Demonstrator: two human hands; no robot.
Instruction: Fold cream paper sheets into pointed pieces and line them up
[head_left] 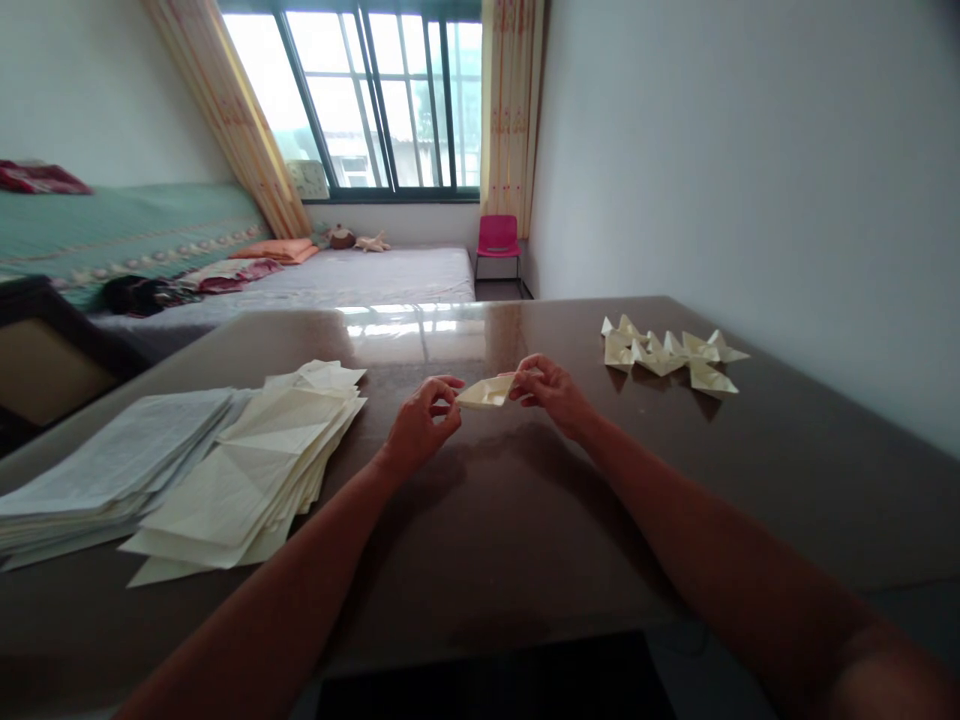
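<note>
Between my two hands, just above the tabletop, is a folded paper boat [486,392] in pale cream paper. My left hand [426,418] pinches its left tip between thumb and fingers. At the other end, my right hand [551,388] grips the right tip, its fingertips covering that part of the paper. Several finished paper boats [667,350] of the same cream colour sit grouped on the table to the right. A stack of creased cream paper sheets [262,450] lies left of my left arm.
A pile of printed paper sheets [112,460] lies at the left beside the creased stack. All of it rests on a glossy brown table [480,560]. A white wall [750,180] runs along the right. Beyond the table stand a bed [390,275] and a pink chair [498,236].
</note>
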